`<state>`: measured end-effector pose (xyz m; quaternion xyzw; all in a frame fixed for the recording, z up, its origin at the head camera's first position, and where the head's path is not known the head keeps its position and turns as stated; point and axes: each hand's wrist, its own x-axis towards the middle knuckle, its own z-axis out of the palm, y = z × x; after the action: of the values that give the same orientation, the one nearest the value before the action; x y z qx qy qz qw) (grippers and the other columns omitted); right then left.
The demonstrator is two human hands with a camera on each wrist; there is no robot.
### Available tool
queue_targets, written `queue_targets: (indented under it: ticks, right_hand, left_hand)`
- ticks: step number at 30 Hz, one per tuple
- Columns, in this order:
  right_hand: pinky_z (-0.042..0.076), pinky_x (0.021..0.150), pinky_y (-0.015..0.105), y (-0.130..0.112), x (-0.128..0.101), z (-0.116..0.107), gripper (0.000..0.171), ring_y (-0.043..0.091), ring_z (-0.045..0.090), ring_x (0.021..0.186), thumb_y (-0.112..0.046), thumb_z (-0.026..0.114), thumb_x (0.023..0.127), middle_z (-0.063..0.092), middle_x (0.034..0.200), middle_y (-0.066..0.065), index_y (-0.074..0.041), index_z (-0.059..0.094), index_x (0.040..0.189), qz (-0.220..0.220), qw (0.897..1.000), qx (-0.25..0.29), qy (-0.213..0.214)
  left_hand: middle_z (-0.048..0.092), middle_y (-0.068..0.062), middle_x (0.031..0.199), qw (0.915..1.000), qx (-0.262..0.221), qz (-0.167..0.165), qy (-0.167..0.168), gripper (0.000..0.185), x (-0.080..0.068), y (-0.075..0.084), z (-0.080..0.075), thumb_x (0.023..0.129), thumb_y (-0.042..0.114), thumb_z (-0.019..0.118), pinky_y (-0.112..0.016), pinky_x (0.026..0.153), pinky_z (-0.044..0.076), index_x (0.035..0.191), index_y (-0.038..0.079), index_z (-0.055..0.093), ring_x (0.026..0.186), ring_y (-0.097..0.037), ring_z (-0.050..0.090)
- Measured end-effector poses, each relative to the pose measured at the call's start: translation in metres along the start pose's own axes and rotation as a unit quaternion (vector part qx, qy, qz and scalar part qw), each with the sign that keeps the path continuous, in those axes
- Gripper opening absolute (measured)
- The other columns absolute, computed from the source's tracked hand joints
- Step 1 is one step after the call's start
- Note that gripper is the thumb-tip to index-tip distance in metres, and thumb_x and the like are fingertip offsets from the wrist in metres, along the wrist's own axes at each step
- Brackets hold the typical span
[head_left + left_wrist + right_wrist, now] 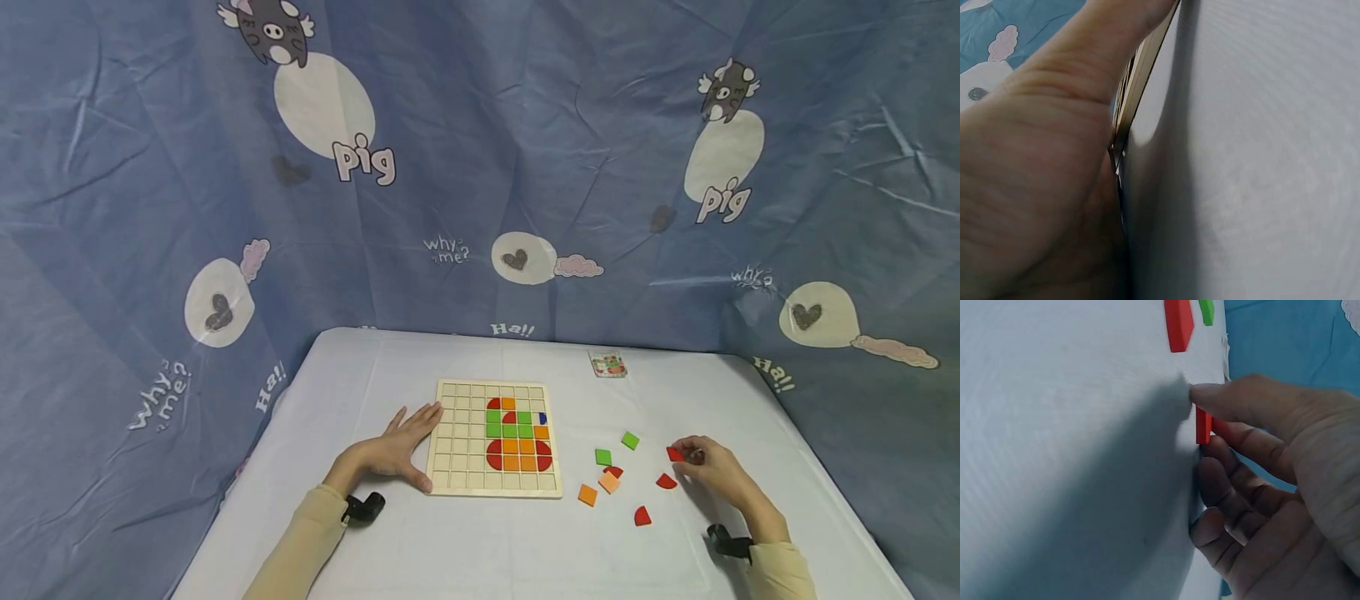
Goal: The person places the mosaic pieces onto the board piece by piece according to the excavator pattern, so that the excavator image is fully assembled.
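A wooden grid board (457,417) lies mid-table with red, green, orange and one blue tile set in its right half. My left hand (397,450) rests flat against the board's left edge (1138,75), fingers straight. My right hand (708,467) pinches a small red tile (675,454) between thumb and fingers just above the white table; the red tile (1203,425) shows edge-on at my fingertips. Loose tiles lie between the board and this hand: two green tiles (630,440), two orange tiles (587,495), and red quarter-round tiles (665,481).
A small pattern card (608,364) lies at the table's (487,550) far side. A blue printed cloth (480,167) hangs behind and around the table. Another red tile (1178,324) and a green one (1207,311) lie beyond my right hand.
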<state>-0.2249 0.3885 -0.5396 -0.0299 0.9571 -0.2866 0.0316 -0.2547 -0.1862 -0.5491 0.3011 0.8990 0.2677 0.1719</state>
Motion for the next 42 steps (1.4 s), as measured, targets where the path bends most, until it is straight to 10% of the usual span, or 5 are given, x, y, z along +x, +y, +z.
queue_targets:
  ticks: [27, 42]
  right_hand:
    - [0.047, 0.063, 0.026, -0.034, 0.021, 0.018, 0.034, 0.016, 0.056, 0.081, -0.027, 0.076, 0.082, 0.065, 0.090, 0.004, -0.004, 0.065, 0.104, 0.010, 1.000, -0.001, 0.013]
    - [0.047, 0.061, 0.021, -0.130, 0.084, 0.058, 0.019, 0.010, 0.056, 0.075, -0.019, 0.075, 0.083, 0.066, 0.085, -0.001, -0.009, 0.068, 0.097, -0.142, 0.988, 0.040, -0.033]
  left_hand:
    - [-0.001, -0.009, 0.164, 0.9999, 0.008, -0.007, -0.002, 0.131, -0.001, -0.002, 0.002, 0.063, 0.058, 0.083, -0.057, 0.119, -0.012, 0.155, 0.006, 0.006, 0.151, -0.029, -0.004]
    - [-0.002, -0.005, 0.164, 0.9998, 0.014, -0.015, -0.002, 0.133, 0.001, -0.003, 0.002, 0.061, 0.063, 0.081, -0.054, 0.119, -0.013, 0.156, 0.009, 0.005, 0.151, -0.026, -0.005]
